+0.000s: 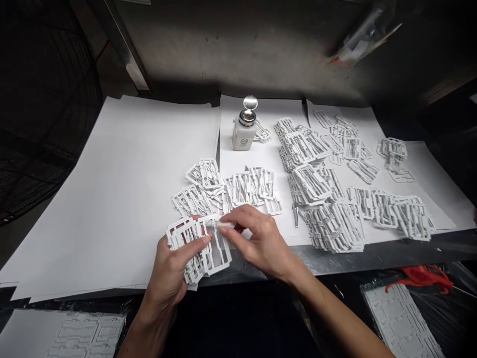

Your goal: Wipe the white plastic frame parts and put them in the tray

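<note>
My left hand (pixel 173 266) grips a fanned stack of white cut-out frames (pixel 194 278), thumb laid across the front. The frontmost frame (pixel 216 268) sticks out to the right, with thin bars and open slots. At its upper right corner, my right hand (pixel 263 241) pinches a small white piece (pixel 225 224) between thumb and fingers. What that piece is cannot be made out. Just behind both hands lie loose piles of similar frames (pixel 242 189) on white paper.
A pump bottle (pixel 245 132) with its metal lid raised stands behind the piles. Taller frame stacks (pixel 331 226) fill the right side, with nail clippers (pixel 295 215) beside them. White paper sheets (pixel 130 189) cover the left. Red-handled scissors or pliers (pixel 423 278) lie below the metal edge at right.
</note>
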`<action>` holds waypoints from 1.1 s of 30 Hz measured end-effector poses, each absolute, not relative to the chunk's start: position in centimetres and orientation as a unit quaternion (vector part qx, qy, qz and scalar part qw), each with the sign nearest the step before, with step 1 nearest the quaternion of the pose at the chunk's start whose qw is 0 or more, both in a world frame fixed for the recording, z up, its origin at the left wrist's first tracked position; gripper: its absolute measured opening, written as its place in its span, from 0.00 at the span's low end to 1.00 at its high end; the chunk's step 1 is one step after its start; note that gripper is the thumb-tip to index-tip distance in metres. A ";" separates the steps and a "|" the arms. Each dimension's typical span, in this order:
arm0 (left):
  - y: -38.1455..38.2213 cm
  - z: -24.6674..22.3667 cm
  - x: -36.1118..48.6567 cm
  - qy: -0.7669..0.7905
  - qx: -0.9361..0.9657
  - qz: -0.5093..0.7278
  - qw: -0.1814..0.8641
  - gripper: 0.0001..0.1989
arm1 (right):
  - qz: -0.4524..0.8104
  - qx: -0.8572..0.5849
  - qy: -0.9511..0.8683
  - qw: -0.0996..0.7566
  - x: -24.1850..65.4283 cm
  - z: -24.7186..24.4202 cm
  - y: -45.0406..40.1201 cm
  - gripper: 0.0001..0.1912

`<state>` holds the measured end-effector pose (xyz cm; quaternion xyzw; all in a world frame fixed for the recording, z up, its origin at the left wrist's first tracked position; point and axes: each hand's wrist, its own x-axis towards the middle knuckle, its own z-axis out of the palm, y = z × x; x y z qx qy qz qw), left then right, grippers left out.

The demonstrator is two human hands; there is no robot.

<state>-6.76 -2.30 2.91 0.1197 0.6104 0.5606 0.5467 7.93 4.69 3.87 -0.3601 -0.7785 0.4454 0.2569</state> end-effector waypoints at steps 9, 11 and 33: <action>-1.6 2.2 -6.8 0.609 0.098 0.564 0.549 0.18 | 0.499 -0.369 -0.754 0.216 11.3 4.0 1.7 0.09; -1.5 2.2 -6.6 0.608 0.101 0.573 0.540 0.17 | 0.495 -0.358 -0.755 0.240 10.5 4.0 1.2 0.10; -2.1 2.0 -7.8 0.522 0.035 0.524 0.672 0.14 | 0.768 -0.405 -0.474 0.147 10.2 2.2 2.9 0.13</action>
